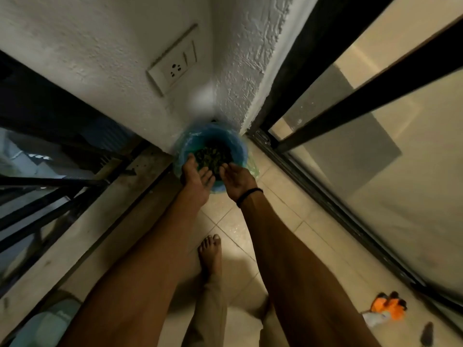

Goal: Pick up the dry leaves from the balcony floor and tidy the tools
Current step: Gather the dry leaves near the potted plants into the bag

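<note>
So you are standing over the blue bin (234, 144) in the corner, where the white wall (105, 61) meets the sliding glass door (375, 151), and both hands are out over its mouth. Your left hand (198, 177) is spread open, palm up and fingers loose, with nothing in it that shows. Your right hand (236, 179) is half cupped with the fingers curled toward the bin; whether a few leaves cling inside it, you cannot tell from here. A dark heap of leaves (213, 156) already lies in the bin, so the gathering looks largely done. The tiled floor (240, 221) around your foot (211, 254) shows no leaves, though only part of it is in sight. Left to do, by the look of it: the orange gloves (388, 305) and a small dark thing (427, 334) lie loose by the door track, waiting to be tidied.
</note>
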The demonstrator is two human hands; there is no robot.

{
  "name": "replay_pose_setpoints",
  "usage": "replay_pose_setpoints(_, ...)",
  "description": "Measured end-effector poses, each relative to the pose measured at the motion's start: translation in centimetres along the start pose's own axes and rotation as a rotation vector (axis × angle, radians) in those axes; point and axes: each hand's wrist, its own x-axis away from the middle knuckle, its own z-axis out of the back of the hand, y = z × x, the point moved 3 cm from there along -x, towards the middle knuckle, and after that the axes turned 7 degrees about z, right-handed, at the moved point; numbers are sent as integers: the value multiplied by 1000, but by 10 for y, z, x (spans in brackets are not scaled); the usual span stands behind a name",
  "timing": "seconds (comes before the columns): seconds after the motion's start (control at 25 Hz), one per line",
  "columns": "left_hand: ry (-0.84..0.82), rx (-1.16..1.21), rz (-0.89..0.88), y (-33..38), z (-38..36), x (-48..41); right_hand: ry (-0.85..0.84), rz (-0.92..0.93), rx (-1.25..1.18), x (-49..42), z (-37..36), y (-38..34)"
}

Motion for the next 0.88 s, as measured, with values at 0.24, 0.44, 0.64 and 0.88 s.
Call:
replay_pose_setpoints(0.24,-13,-224,-89,-6,-17,182,-80,14,-162,184,9,-40)
replay_pose_setpoints(0.44,-87,-469,-157,-44,-48,346,-129,124,-418,355,45,-108)
replay_pose_setpoints(0.64,-291,-662,-146,-140,-81,460,-104,254,-670,449,134,-145)
replay_pose_setpoints(0.88,-437,-1045,-82,-350,-74,532,12,487,-945,541,349,-146)
